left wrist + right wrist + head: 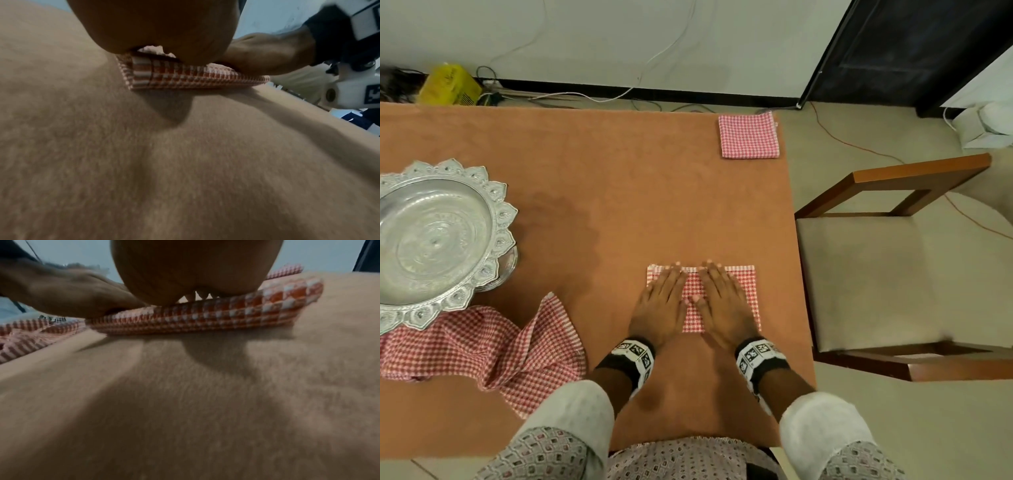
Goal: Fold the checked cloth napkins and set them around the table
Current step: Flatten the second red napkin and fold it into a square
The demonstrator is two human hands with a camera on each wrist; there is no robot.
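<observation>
- My left hand (659, 301) and right hand (722, 301) lie flat, fingers straight and close together, palms pressing a folded checked napkin (693, 308) low and right of centre in the head view.
- The thumbs almost meet over the napkin's middle; my fingertips reach its far edge.
- That napkin rests on the tan desk (602, 192), near its right edge.
- In the wrist views the napkin shows as a thick layered fold under each palm.
- A second napkin (749, 136), folded square, lies at the desk's far right corner, upper right of centre.
- A loose pile of napkins (479, 346) sits crumpled at lower left, partly under a silver bowl (438, 246) with a scalloped rim at the left edge.
- A wooden chair (893, 274) stands just beside the desk on the right.
- Cables trail on the floor along the wall at the top.
</observation>
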